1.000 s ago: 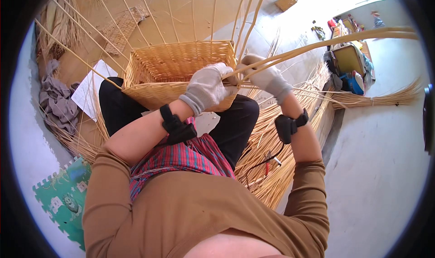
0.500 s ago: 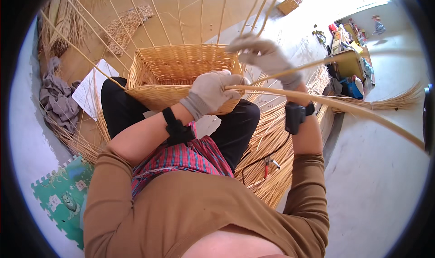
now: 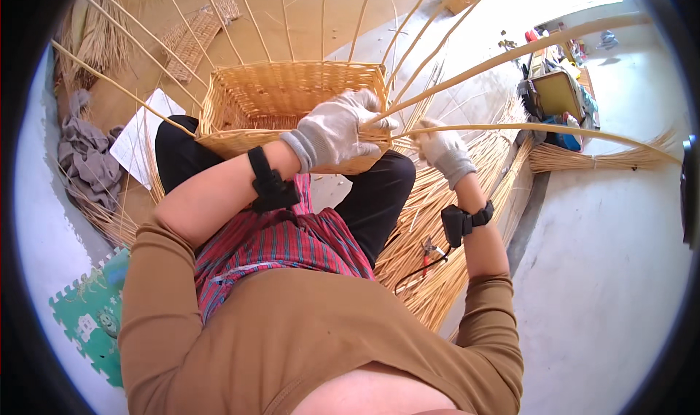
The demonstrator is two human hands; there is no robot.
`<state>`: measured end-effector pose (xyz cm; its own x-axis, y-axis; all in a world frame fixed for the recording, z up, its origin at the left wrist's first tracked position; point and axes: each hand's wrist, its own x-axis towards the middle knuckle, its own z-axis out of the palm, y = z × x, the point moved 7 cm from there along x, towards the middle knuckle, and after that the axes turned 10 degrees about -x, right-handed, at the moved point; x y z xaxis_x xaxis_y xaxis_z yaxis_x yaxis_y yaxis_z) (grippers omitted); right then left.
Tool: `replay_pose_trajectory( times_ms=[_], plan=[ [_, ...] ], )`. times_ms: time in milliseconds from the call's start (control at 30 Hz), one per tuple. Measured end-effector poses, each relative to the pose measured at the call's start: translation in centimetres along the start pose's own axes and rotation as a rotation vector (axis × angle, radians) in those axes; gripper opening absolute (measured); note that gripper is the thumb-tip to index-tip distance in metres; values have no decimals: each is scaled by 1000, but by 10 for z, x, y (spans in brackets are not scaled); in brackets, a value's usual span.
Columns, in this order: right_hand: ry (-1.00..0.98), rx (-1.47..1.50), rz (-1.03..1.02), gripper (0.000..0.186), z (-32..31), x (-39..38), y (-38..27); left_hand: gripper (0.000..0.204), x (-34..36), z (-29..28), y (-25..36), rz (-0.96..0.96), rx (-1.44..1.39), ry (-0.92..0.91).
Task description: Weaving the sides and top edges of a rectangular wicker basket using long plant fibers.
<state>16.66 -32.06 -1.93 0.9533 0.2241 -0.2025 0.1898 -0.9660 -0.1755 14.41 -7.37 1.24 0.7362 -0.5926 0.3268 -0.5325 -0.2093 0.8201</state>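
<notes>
A rectangular wicker basket (image 3: 292,70) rests across my lap, its opening facing up. Long willow rods fan outward from its rim. My gloved left hand (image 3: 337,132) is closed over the near right corner of the rim, fingers on the inner side and thumb in front. Just right of the basket, my gloved right hand (image 3: 443,151) pinches a thin willow rod (image 3: 525,127) close to where it leaves that corner. A second, thicker-looking rod (image 3: 496,63) rises from the same corner toward the upper right, apart from the right hand.
Loose willow rods (image 3: 430,225) lie in a heap right of my legs, with red-handled pliers (image 3: 427,251) on top. Another bundle (image 3: 605,158) lies farther right. At left are a grey cloth (image 3: 91,156), a white paper (image 3: 138,149) and a green foam mat (image 3: 91,320).
My right hand has come down and rightward onto the lower rod. The other rod now points more steeply up. My left hand has shifted its grip on the basket corner.
</notes>
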Motion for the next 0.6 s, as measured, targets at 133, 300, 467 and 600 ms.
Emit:
replay_pose_trajectory(
  times_ms=[133, 300, 467, 600],
  plan=[
    [71, 337, -295, 32, -106, -7, -122, 65, -1, -8, -1, 131, 22, -161],
    [-424, 587, -770, 73, -156, -47, -188, 73, -8, -1, -7, -5, -350, -302],
    [-470, 480, -1065, 6, -127, -104, -195, 45, -11, -6, -14, 73, -329, -198],
    [116, 628, 54, 12, -130, -59, -94, 37, -17, -10, -7, 7, -414, -221]
  ],
)
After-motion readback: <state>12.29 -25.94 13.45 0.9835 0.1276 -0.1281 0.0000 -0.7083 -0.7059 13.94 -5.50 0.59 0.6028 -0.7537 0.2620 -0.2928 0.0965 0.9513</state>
